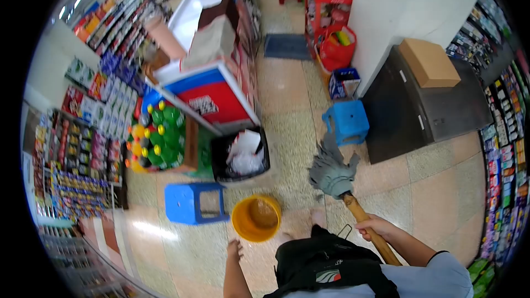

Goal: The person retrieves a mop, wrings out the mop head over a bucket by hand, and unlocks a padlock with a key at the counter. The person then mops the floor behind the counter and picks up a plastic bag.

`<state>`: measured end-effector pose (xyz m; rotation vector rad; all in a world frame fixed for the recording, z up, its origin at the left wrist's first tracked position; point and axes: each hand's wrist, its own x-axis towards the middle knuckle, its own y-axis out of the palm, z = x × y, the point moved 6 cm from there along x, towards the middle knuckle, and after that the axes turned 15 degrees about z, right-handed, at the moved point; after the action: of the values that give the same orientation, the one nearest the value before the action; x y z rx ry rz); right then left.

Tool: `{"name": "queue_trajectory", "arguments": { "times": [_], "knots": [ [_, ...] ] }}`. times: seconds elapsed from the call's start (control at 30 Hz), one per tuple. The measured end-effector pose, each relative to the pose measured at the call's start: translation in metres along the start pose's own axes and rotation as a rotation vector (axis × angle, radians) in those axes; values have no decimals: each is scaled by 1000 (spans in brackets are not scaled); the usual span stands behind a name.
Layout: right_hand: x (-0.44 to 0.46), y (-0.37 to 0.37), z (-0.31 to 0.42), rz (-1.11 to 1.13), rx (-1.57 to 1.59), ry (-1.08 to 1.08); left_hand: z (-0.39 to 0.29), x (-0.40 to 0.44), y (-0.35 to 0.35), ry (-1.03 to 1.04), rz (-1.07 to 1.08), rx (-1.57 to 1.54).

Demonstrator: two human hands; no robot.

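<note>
While the yellow bucket (239, 232) is standing upright on the tiled floor (298, 149), the left hand (234, 248) is hanging near its rim with fingers loosely parted, seemingly holding nothing. That arm is reaching out perhaps for balance, since only the right hand (376, 227) is bearing the mop. To the right of the bucket, the right hand is wrapping its fingers around the wooden handle (359, 212), gripping partway along it, probably because a hold there is giving better control of the heavy end. The grey mop head (333, 172) is spreading its strands ahead and to the right of the bucket; whether they are resting on the floor or hanging just above it, I cannot tell. A blue stool (179, 205) is standing just left of the bucket, and a black bin (243, 177) is sitting beyond it, likely pushed against the counter (218, 99) so that the walkway is staying passable. Inside the bucket, something brownish is showing, perhaps murky water, though its depth is escaping view
</note>
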<state>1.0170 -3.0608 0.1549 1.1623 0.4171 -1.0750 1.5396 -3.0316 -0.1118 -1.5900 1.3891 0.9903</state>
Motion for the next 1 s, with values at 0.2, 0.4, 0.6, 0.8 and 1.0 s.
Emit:
{"name": "queue_trajectory", "arguments": {
  "times": [0.2, 0.4, 0.6, 0.8, 1.0],
  "knots": [
    [-39, -47, 60, -167, -36, -231, 30, 3, 17, -194, 91, -41],
    [-43, -105, 112, -342, 97, -228, -22, 69, 77, -321, 130, 60],
    [-21, -135, 189, -368, 302, -203, -206, 140, 195, -243, 182, 219],
    [14, -144, 291, -337, 298, -251, -429, 178, 325, 154, 421, 296],
    [77, -197, 431, -269, 133, -283, -595, 158, 414, 274, 416, 204]
  ]
}}
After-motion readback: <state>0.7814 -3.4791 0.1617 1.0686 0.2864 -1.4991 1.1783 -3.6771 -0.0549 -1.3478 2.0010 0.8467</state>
